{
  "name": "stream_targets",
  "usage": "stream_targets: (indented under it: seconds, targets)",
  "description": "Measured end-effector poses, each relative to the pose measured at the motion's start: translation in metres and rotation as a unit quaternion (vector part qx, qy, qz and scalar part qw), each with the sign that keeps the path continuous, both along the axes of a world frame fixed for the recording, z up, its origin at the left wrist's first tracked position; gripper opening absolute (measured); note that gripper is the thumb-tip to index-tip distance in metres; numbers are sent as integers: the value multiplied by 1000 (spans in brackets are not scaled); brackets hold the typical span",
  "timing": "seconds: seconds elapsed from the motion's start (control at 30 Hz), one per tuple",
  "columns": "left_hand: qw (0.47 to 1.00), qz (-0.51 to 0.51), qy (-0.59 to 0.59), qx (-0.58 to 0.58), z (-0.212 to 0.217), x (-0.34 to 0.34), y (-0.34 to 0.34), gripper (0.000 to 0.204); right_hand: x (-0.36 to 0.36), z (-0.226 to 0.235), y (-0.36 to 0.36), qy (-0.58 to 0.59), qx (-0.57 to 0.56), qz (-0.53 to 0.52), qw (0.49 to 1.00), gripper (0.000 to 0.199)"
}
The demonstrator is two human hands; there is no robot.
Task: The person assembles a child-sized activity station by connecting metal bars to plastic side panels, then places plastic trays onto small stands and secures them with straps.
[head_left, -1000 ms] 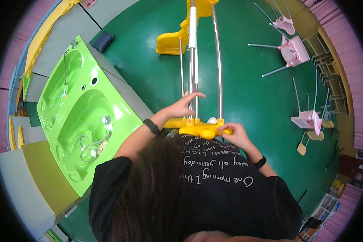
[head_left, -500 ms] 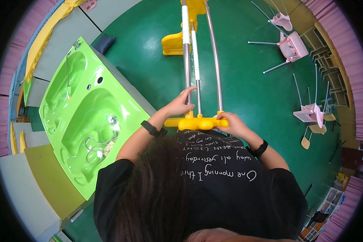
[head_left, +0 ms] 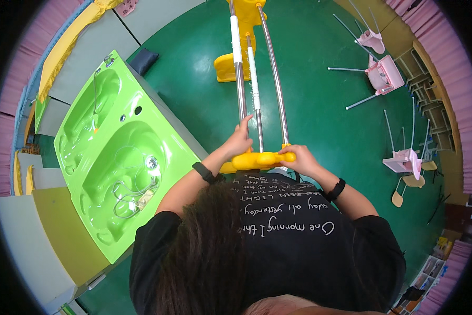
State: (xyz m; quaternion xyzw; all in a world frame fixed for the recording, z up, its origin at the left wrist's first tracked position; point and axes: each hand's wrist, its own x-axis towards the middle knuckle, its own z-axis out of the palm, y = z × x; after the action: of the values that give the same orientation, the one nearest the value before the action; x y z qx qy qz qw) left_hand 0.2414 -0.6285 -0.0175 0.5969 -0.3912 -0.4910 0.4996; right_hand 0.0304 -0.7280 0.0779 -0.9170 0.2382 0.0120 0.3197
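A frame of metal poles with a yellow plastic crosspiece (head_left: 262, 159) at its near end lies in front of my body. My left hand (head_left: 238, 142) is wrapped at the left metal pole (head_left: 240, 86), just above the crosspiece, with its index finger stretched along the pole; part of its grip is hidden. My right hand (head_left: 304, 161) grips the right end of the crosspiece, thumb on top. Between the outer poles runs a shorter middle pole (head_left: 259, 128) with a white sleeve. Another yellow plastic part (head_left: 246, 21) joins the poles at the far end.
To my left stands a bright green double basin (head_left: 173, 173) with a hose and shower fittings inside. Several pink chairs (head_left: 384, 73) with metal legs lie or stand at the right. A dark cushion (head_left: 144, 61) rests behind the basin on the green floor (head_left: 320, 110).
The yellow crosspiece has tilted, and its left end sits closer to my body. My left hand has shifted slightly right with the pole. My right hand keeps its grip.
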Motion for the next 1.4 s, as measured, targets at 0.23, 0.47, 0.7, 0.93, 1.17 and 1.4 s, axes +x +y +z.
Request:
stream_targets:
  seconds: [0.23,0.47,0.7,0.93,1.17,1.4]
  targets:
    - [999,16,5,-34,-1,56,-28,76,49,-17,-32,-45,-45,-13,998,27]
    - [999,3,-10,-38,1,107,-27,74,98,-20,-30,-35,-41,-41,998,27]
    - [997,-31,-56,-32,-25,151,-7,75,134,-54,-13,-41,-91,-2,995,27]
    - [993,-20,-112,-9,-55,171,3,74,155,-73,7,-29,-128,17,991,28]
    - [989,-50,-141,-17,-65,157,-22,74,133,-78,-1,-45,-130,-52,989,28]
    - [992,-53,-114,1,-37,155,-52,74,134,-70,-44,-88,-116,-53,988,29]
